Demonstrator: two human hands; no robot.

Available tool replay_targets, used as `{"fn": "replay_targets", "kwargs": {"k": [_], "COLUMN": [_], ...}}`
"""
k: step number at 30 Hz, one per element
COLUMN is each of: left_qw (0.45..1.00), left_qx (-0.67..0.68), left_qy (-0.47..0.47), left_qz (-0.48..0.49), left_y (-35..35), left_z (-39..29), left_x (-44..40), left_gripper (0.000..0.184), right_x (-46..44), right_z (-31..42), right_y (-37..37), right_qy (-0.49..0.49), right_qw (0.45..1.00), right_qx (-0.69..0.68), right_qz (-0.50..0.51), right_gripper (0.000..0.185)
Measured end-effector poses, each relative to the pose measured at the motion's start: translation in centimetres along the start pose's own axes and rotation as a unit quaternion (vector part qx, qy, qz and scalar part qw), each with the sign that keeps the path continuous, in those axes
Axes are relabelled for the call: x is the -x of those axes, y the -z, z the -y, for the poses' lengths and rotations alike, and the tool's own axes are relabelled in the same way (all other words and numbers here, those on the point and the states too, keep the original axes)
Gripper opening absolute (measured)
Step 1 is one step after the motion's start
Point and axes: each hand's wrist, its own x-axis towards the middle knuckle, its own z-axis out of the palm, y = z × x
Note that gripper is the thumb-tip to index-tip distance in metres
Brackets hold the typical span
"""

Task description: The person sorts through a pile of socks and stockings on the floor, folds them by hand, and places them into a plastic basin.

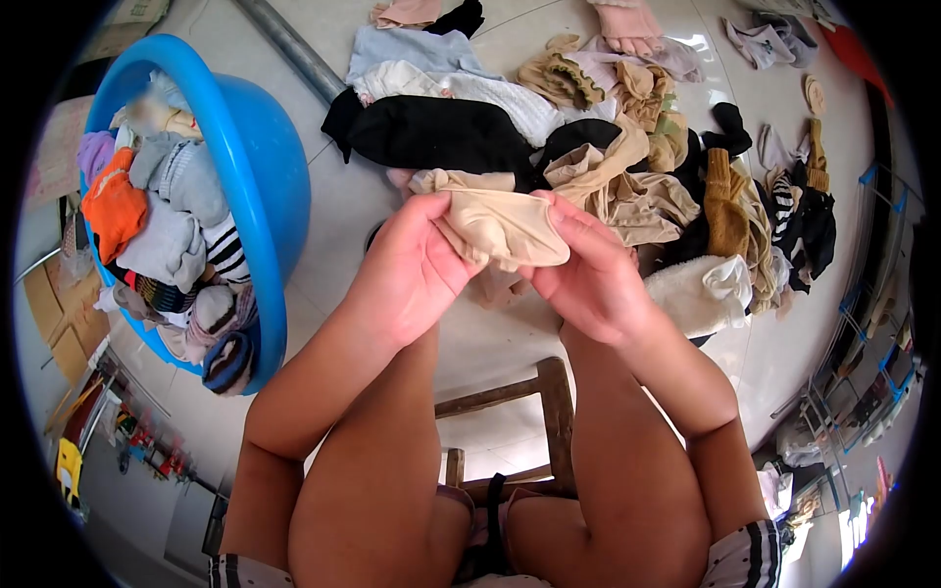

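Note:
A thin beige sock (502, 227) is stretched between my two hands, above my knees. My left hand (412, 269) pinches its left edge between thumb and fingers. On the other side, my right hand (596, 274) grips the opposite edge, thumb on top. The fabric is pulled taut and bulges in the middle. Just beyond my hands, a black sock (436, 135) lies on the floor. To its right is a heap of loose beige socks (652, 204), with a brown sock (727, 211) among them.
At my left stands a blue basin (270, 162) holding several bundled socks, including an orange one (116, 208). A wooden stool frame (557, 416) shows between my legs. A grey pole (289, 49) lies at the back. Wire racks (848, 392) stand at the right.

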Motion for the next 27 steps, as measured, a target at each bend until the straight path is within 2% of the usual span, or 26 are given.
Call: {"fn": "replay_targets", "kwargs": {"k": [1, 2, 4, 5, 6, 7, 9, 11, 12, 14, 15, 16, 17, 18, 20, 21, 22, 23, 24, 25, 26, 27], "left_qw": [0.997, 0.997, 0.972, 0.974, 0.948, 0.927, 0.896, 0.810, 0.811, 0.680, 0.707, 0.706, 0.680, 0.652, 0.646, 0.636, 0.626, 0.625, 0.721, 0.801, 0.800, 0.874], "left_qx": [0.041, 0.041, 0.045, -0.090, -0.101, -0.197, -0.292, -0.412, -0.411, -0.515, -0.481, -0.482, -0.475, -0.466, -0.502, -0.509, -0.515, -0.515, -0.492, -0.460, -0.460, -0.345], "left_qy": [0.018, 0.019, 0.127, 0.161, 0.188, 0.214, 0.239, 0.256, 0.255, 0.350, 0.318, 0.318, 0.324, 0.331, 0.296, 0.287, 0.279, 0.280, 0.258, 0.231, 0.233, 0.241], "left_qz": [0.065, 0.064, 0.190, 0.128, 0.237, 0.236, 0.233, 0.330, 0.330, 0.388, 0.410, 0.410, 0.455, 0.498, 0.494, 0.505, 0.515, 0.515, 0.414, 0.305, 0.306, 0.244], "left_y": [0.6, 1.0, 1.2, 0.4, -0.1, -0.1, -0.9, -3.3, -3.8, -4.3, -4.5, -4.7, -4.9, -5.1, -5.4, -5.3, -5.2, -4.8, -4.2, -3.6, -3.0, -2.3], "left_z": [0.0, 0.1, 0.4, 0.3, 0.2, -0.1, -0.6, -0.8, -1.0, -1.3, -0.8, -0.6, -0.4, -0.3, -0.6, -0.8, -1.1, -1.3, -1.5, -1.7, -1.9, -1.9], "left_x": [0.1, 0.2, 0.9, 1.8, 2.2, 2.2, 1.9, 1.8, 1.7, 1.6, 2.0, 1.9, 1.8, 1.8, 1.8, 1.5, 1.4, 1.7, 2.1, 2.3, 2.3, 2.3], "left_gripper": [0.038, 0.038, 0.046, 0.039, 0.043, 0.045, 0.048, 0.050, 0.050, 0.051, 0.049, 0.049, 0.049, 0.050, 0.049, 0.037, 0.037, 0.037, 0.036, 0.036, 0.036, 0.046], "right_x": [0.1, 0.2, 0.1, 0.3, 0.4, 0.4, 0.1, 0.3, 0.4, 1.0, 1.2, 1.3, 1.3, 1.1, 0.3, 0.1, -0.1, -0.2, -0.3, -0.3, -0.4, 0.2], "right_z": [0.1, 0.1, 0.0, -0.2, -0.4, -0.5, -0.6, -0.2, 0.0, 0.3, 0.2, 0.3, 0.6, 0.6, 0.4, 0.1, 0.2, 0.5, 0.9, 1.8, 2.5, 3.6], "right_y": [-0.4, -0.5, -0.9, -1.8, -1.8, -1.9, -2.2, -2.3, -2.4, -3.3, -3.4, -3.6, -4.4, -4.4, -4.4, -4.4, -4.2, -3.8, -3.5, -3.5, -3.0, -3.3], "right_qy": [-0.027, -0.027, -0.044, -0.034, -0.039, -0.030, -0.009, -0.011, -0.014, -0.008, -0.009, -0.010, -0.050, -0.049, -0.071, -0.061, -0.061, -0.016, 0.030, 0.014, 0.016, -0.022], "right_qw": [1.000, 1.000, 0.998, 0.996, 0.991, 0.987, 0.981, 0.977, 0.972, 0.965, 0.957, 0.948, 0.949, 0.949, 0.943, 0.952, 0.953, 0.957, 0.960, 0.969, 0.973, 0.985], "right_qx": [-0.007, -0.008, 0.044, 0.078, 0.124, 0.151, 0.184, 0.202, 0.220, 0.250, 0.272, 0.295, 0.292, 0.292, 0.313, 0.290, 0.290, 0.279, 0.268, 0.243, 0.226, 0.163], "right_qz": [-0.010, -0.011, 0.014, 0.022, 0.038, 0.044, 0.052, 0.069, 0.088, 0.085, 0.101, 0.118, 0.110, 0.109, 0.083, 0.070, 0.070, 0.075, 0.079, 0.052, 0.044, 0.041], "right_gripper": [0.018, 0.018, 0.018, 0.017, 0.016, 0.015, 0.012, 0.012, 0.013, 0.015, 0.015, 0.017, 0.017, 0.017, 0.018, 0.016, 0.016, 0.013, 0.012, 0.012, 0.013, 0.018]}}
